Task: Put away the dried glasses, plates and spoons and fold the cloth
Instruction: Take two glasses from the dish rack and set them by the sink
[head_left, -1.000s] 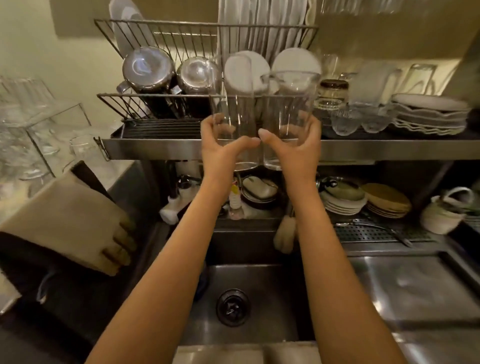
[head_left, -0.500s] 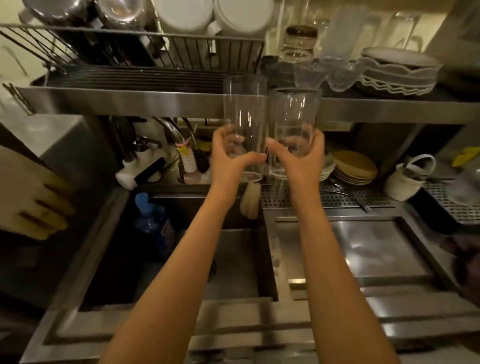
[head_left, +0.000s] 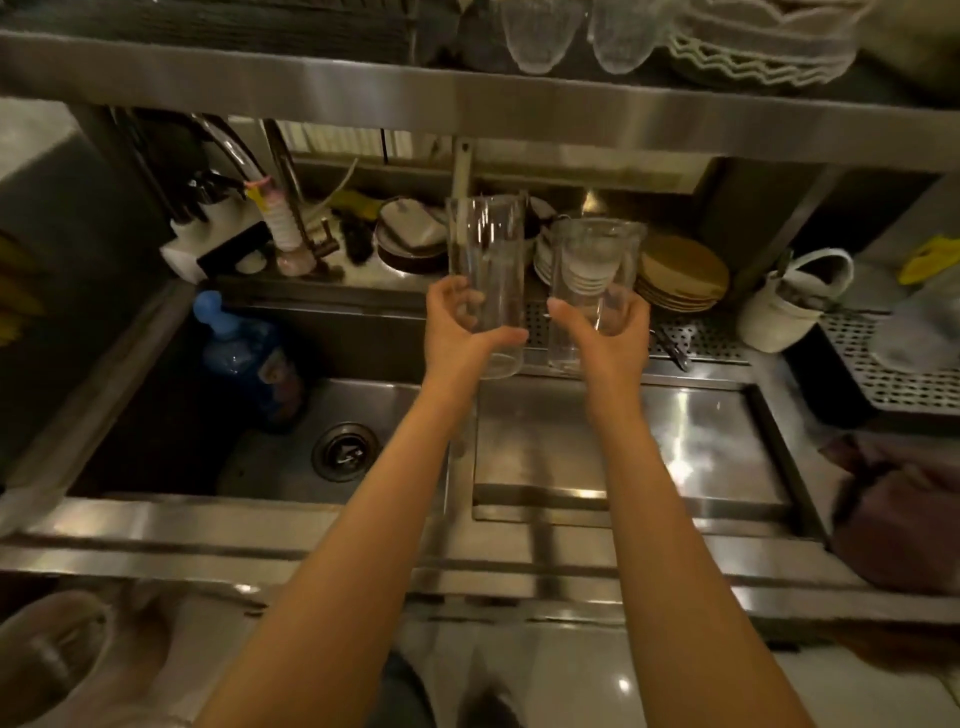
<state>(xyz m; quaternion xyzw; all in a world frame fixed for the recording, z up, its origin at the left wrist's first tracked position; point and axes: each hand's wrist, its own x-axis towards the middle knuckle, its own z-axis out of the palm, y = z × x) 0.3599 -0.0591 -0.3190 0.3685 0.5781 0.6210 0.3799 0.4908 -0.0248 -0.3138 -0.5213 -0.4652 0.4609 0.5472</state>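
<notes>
Tall clear glass (head_left: 485, 244) stands upright in the left hand (head_left: 460, 332), and a second glass (head_left: 592, 249) of the same kind is just right of it in the right hand (head_left: 605, 338). The two are close but apart. Both hang in the air over the far side of the sink (head_left: 270, 467) and the steel counter (head_left: 623, 447), below the steel shelf (head_left: 467, 98). Each grip is clamped round the lower part of its glass, thumb on the near side, fingers wrapped behind. The glasses look thin-walled, stiff, light and smooth, so I judge them fragile and apt to slip if any damp remains. A hold low on the wall with steady, moderate pressure suits them better than a pinch at the rim. The main risk is knocking one against the other or against the steel around them
</notes>
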